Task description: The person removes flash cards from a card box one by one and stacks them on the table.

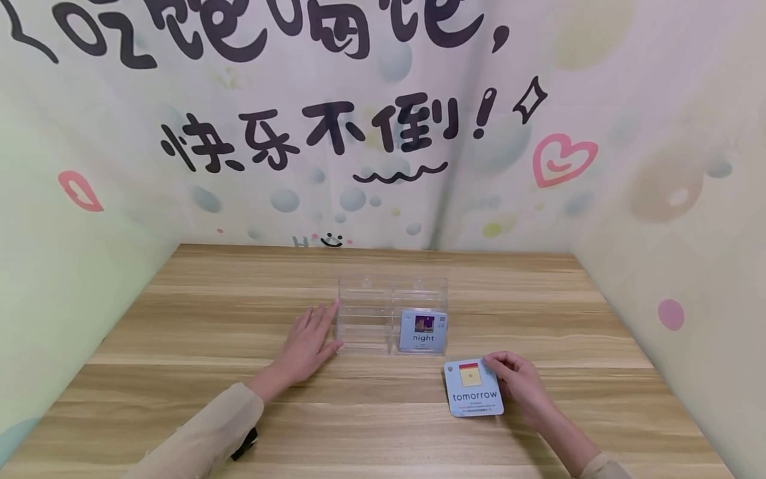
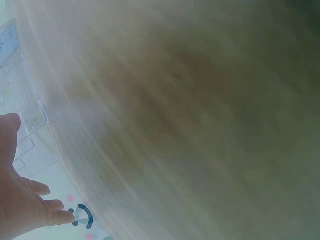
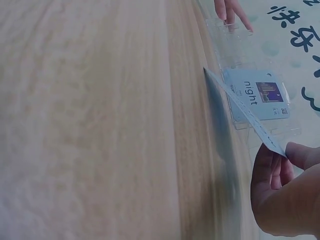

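A clear plastic card holder (image 1: 366,313) with several pockets stands on the table. Its lower right pocket holds a blue flashcard reading "night" (image 1: 423,331). My left hand (image 1: 306,346) touches the holder's left side with its fingers extended; in the left wrist view the same hand (image 2: 20,200) appears beside the clear plastic. To the right and nearer me, my right hand (image 1: 519,380) pinches a blue "tomorrow" flashcard (image 1: 475,388) by its upper right corner. The right wrist view shows this card (image 3: 245,110) edge-on and tilted, between thumb and fingers.
The wood-grain table (image 1: 383,432) runs back to a printed fabric wall (image 1: 263,199) with large writing. More fabric walls rise on the left and right. A small black object (image 1: 244,444) shows by my left sleeve (image 1: 203,432).
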### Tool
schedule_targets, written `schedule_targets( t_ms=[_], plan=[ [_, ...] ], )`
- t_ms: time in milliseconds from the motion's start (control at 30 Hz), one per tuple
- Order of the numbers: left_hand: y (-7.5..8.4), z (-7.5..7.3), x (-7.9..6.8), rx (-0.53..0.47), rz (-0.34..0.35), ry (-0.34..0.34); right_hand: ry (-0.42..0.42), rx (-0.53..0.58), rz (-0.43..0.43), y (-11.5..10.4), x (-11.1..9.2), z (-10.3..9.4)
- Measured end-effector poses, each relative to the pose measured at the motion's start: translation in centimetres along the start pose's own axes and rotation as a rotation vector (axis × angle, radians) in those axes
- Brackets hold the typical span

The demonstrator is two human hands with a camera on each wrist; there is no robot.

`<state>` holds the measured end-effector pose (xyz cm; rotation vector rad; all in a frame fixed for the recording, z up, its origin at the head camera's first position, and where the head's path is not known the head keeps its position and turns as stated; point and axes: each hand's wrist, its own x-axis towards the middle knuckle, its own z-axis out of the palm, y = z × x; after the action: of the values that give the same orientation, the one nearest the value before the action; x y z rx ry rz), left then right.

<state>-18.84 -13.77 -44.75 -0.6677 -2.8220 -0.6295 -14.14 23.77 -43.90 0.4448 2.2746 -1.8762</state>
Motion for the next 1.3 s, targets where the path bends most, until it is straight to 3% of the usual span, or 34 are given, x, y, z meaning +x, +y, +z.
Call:
schedule_targets(
  t_ms=[467,1300],
  plan=[
    [0.06,-0.1,-0.06,0.0,-0.008,-0.008,0.006,-0.014,-0.01,0.39,0.32,-0.27],
    [-0.06,-0.02,-0.03,0.0,-0.005,-0.005,0.062,-0.164,-0.067,0.71,0.67,-0.91]
  ],
)
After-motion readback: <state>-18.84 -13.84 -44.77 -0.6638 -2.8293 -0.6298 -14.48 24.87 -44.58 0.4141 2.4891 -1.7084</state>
